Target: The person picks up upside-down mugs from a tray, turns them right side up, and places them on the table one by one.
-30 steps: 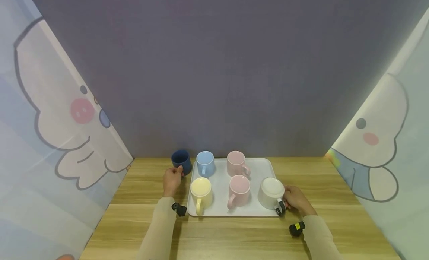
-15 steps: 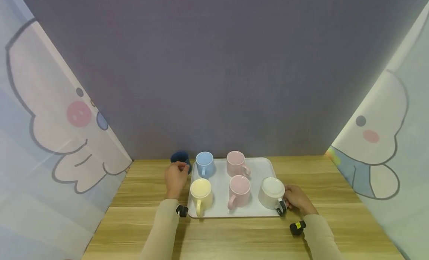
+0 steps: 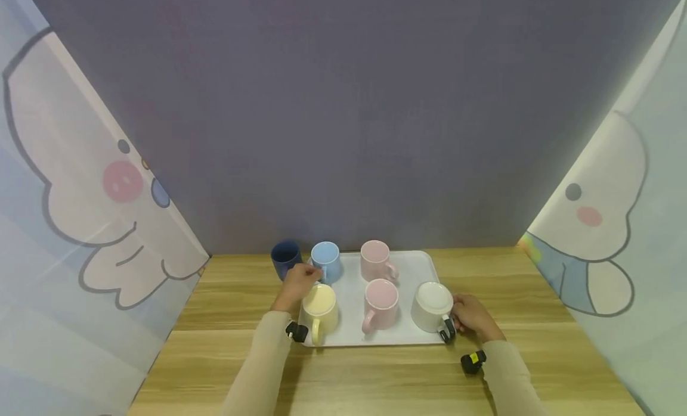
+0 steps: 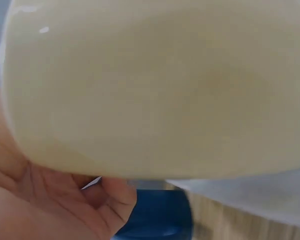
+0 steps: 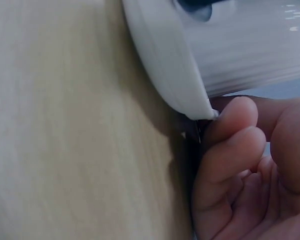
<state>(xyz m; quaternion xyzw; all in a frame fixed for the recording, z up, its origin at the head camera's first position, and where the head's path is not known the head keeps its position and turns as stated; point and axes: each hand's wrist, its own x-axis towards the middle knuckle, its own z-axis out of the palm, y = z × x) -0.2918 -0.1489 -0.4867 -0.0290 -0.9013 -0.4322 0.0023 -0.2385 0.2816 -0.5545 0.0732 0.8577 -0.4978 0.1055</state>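
Note:
My left hand [image 3: 297,285] reaches over the tray's left edge, its fingertips by the handle of a light blue mug [image 3: 325,258]. The yellow mug [image 4: 155,90] hides those fingertips in the left wrist view, so whether they grip the handle cannot be seen. A dark blue mug [image 3: 285,256] stands on the table left of the tray, just beyond that hand. My right hand [image 3: 472,314] pinches the right rim of the white tray [image 5: 165,65] beside a white mug [image 3: 431,309] with a black handle, fingers curled at the edge.
On the tray, two pink mugs stand in the middle, a rear pink mug [image 3: 375,261] and a front pink mug [image 3: 381,306]. The wooden table [image 3: 370,383] meets a dark wall [image 3: 343,118] behind. Cartoon-printed sheets [image 3: 70,237] flank both sides.
My left hand has left the dark blue mug and moved right to the light blue mug's handle. The right hand stays at the tray rim. The camera view has shifted slightly.

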